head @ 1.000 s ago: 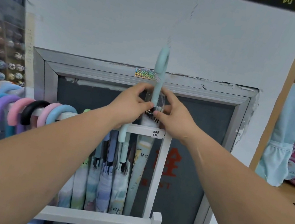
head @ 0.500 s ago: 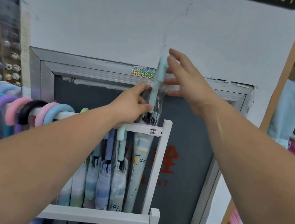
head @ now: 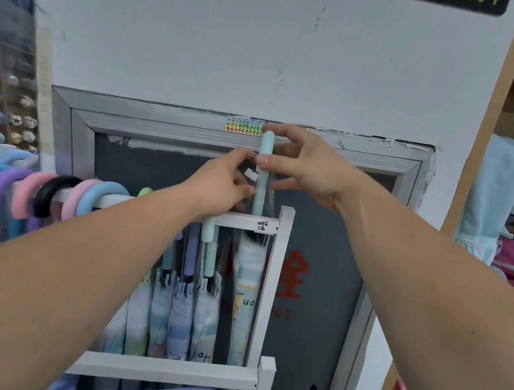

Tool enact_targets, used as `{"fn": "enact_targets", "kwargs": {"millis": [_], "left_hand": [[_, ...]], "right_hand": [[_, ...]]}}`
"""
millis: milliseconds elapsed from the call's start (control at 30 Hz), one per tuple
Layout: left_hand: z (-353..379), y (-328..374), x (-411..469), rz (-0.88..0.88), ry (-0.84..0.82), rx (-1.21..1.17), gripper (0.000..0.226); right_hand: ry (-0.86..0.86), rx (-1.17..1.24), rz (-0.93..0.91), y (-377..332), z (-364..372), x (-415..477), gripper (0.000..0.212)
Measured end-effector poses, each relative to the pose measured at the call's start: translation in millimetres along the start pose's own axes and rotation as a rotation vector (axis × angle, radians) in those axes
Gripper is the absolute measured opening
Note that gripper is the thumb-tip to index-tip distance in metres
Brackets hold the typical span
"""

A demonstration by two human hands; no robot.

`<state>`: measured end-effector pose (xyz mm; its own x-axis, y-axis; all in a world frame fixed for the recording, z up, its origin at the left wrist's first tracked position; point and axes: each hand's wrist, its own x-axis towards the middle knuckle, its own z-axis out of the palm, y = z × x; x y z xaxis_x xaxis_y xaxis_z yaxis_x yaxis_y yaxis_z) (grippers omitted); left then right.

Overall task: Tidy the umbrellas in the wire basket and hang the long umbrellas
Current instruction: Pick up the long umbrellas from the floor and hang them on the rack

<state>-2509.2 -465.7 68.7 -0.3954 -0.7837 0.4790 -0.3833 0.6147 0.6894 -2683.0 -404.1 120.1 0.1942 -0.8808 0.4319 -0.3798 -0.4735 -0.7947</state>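
**Both hands on the mint umbrella, over the rail**

My right hand (head: 308, 166) pinches the top end of the mint umbrella (head: 245, 295) by its straight-standing handle (head: 259, 202), thumb in front and fingers curled behind. Just below it, my left hand (head: 220, 182) pinches the same handle through its clear plastic sleeve (head: 269, 203); a small white tag (head: 251, 175) shows by my left fingertips. The umbrella stands upright, its folded canopy hanging under both hands, behind the white rail (head: 238, 220) and beside the rack's post (head: 271, 282). Out past my left forearm, a row of curved handles (head: 28, 190) hooks over that rail. More folded umbrellas (head: 181, 311) hang beneath my left wrist. A shiny sticker (head: 243, 125) sits just left of my right fingertips.
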Motion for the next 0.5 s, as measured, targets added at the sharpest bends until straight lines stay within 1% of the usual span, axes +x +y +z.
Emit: {"fn": "enact_targets", "kwargs": {"millis": [67,167,233,367,500], "left_hand": [[-5,1,-5,0.015,-0.009,0.138,0.039],[-15,5,-15,0.016,-0.029,0.353,0.03],[-23,4,-23,0.009,-0.06,0.481,0.033],[-36,-5,-40,-0.028,-0.147,0.624,0.053],[-44,-24,-48,0.01,-0.216,0.795,0.094]], "right_hand": [[0.005,-0.032,0.002,8,3,-1,0.057],[-0.005,-0.068,0.023,19,8,-6,0.057],[-0.017,-0.117,0.026,28,11,-9,0.06],[-0.067,-0.23,0.076,45,19,-15,0.071],[-0.149,-0.38,0.117,52,19,-10,0.082]]}}
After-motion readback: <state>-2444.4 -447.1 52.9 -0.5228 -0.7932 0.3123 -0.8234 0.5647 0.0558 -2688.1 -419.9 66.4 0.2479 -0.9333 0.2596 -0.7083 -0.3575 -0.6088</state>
